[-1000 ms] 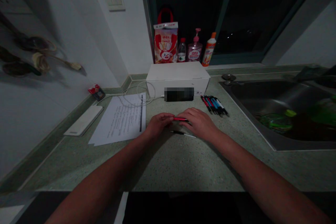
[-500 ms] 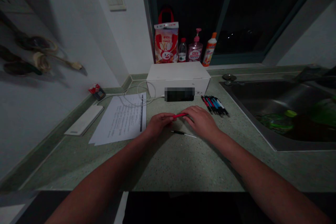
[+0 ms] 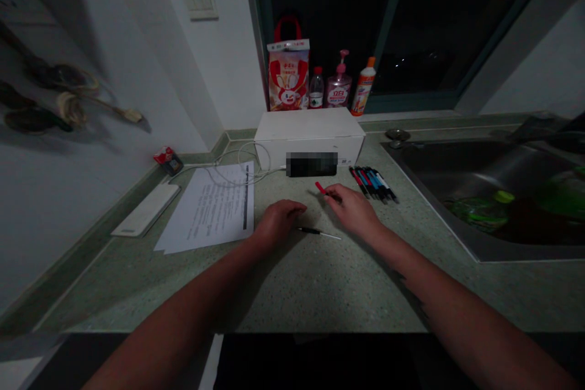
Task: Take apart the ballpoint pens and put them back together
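Note:
My right hand (image 3: 351,207) pinches a red pen barrel (image 3: 320,187) between thumb and fingertips, its red end pointing up and to the left. The rest of the barrel is hidden by the fingers. My left hand (image 3: 280,219) rests over the counter with fingers stretched loosely toward the right, holding nothing that I can see. Just beside its fingertips lies a black pen grip section with a thin pale refill sticking out (image 3: 319,233). A row of black, red, blue and white pens (image 3: 373,184) lies to the right of my right hand.
A dark phone (image 3: 311,167) leans at a white box (image 3: 311,137), with a white cable nearby. Printed sheets (image 3: 212,210) and a white power strip-like bar (image 3: 147,210) lie left. A steel sink (image 3: 439,219) is at right; bottles (image 3: 338,88) stand behind the box.
My left hand has let go of the red pen barrel and drawn slightly back. My right hand now holds it alone, turned more upright.

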A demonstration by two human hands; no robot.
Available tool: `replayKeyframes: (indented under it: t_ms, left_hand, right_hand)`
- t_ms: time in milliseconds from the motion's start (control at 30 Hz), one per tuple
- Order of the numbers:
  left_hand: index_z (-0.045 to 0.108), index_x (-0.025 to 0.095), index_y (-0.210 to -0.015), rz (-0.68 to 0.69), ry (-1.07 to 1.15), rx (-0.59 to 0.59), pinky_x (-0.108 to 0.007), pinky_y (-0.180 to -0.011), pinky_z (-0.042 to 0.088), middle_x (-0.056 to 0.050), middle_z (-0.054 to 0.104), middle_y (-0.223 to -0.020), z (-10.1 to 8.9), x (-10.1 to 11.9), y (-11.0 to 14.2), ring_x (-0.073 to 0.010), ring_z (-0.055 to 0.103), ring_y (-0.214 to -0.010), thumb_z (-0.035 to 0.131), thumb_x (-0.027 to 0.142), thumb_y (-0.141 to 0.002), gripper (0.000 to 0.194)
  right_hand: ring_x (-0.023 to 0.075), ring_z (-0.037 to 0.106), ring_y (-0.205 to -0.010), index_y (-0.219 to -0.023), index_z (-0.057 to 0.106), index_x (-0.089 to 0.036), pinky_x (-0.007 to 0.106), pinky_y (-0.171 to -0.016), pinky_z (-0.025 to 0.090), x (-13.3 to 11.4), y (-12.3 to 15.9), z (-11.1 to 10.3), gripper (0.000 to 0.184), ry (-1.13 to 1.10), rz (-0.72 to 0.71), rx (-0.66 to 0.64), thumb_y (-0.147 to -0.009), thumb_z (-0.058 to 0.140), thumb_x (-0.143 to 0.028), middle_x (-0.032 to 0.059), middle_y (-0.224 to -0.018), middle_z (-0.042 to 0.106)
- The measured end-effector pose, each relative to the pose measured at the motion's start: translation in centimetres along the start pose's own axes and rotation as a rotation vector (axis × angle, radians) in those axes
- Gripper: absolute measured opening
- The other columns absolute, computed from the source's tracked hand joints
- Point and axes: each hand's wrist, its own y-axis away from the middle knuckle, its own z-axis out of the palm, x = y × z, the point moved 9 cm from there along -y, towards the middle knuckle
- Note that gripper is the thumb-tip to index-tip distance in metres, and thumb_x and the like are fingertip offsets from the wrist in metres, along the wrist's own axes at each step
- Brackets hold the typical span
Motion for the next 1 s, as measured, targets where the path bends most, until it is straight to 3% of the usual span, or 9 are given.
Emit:
replayKeyframes:
  t_ms: [200,367,600,700,867,1000]
  left_hand:
    - [0.079,0.022,-0.091,0.137,-0.130,-0.089,-0.043,-0.096,0.048,-0.008,0.076,-0.098,1.2,0.6,-0.3,-0.0256,0.066,-0.099,0.060,0.018,-0.087,0.020]
    - [0.079,0.022,-0.098,0.143,-0.167,-0.103,-0.043,-0.094,0.048,-0.009,0.074,-0.099,1.6,0.3,-0.4,-0.0257,0.064,-0.096,0.059,0.016,-0.085,0.024]
    - [0.077,0.021,-0.103,0.143,-0.194,-0.070,-0.042,-0.092,0.049,-0.010,0.073,-0.100,1.0,0.9,-0.2,-0.0261,0.064,-0.097,0.059,0.014,-0.085,0.026]
    - [0.075,0.022,-0.107,0.180,-0.215,-0.075,-0.040,-0.091,0.049,-0.009,0.072,-0.101,0.7,1.9,0.3,-0.0255,0.063,-0.098,0.064,0.022,-0.088,0.023]
    - [0.077,0.025,-0.104,0.372,-0.323,-0.236,-0.041,-0.092,0.046,-0.008,0.070,-0.105,2.1,4.4,1.7,-0.0259,0.061,-0.100,0.073,0.034,-0.084,0.022]
    - [0.077,0.024,-0.097,0.357,-0.328,-0.226,-0.041,-0.092,0.045,-0.008,0.071,-0.102,2.1,4.5,1.7,-0.0254,0.061,-0.099,0.069,0.024,-0.085,0.014]
  right_hand:
    - [0.0269,0.065,-0.098,-0.098,0.076,-0.020,0.040,-0.086,0.050,-0.5,0.2,0.9,0.016,0.272,-0.117,-0.096,-0.092,0.061,-0.018,0.0106,-0.096,0.070]
    - [0.0269,0.064,-0.096,-0.099,0.078,-0.020,0.039,-0.084,0.050,-0.5,0.2,1.5,0.017,0.358,-0.144,-0.152,-0.092,0.063,-0.019,0.0102,-0.094,0.071]
    - [0.0271,0.064,-0.101,-0.104,0.075,-0.020,0.041,-0.088,0.049,-0.9,0.2,0.9,0.018,0.282,-0.147,-0.101,-0.091,0.063,-0.018,0.0108,-0.101,0.071]
    - [0.0250,0.063,-0.097,-0.095,0.073,-0.021,0.038,-0.085,0.048,-1.8,0.3,0.5,0.011,0.224,-0.174,-0.100,-0.093,0.062,-0.021,0.0082,-0.095,0.071]
    - [0.0173,0.060,-0.073,-0.078,0.067,-0.022,0.029,-0.066,0.040,-3.1,1.1,1.7,0.012,0.131,-0.191,-0.292,-0.090,0.065,-0.020,0.0014,-0.078,0.068]
    - [0.0161,0.059,-0.068,-0.078,0.066,-0.022,0.029,-0.062,0.036,-3.5,1.6,2.4,0.013,0.133,-0.212,-0.365,-0.090,0.065,-0.023,0.0010,-0.077,0.068]
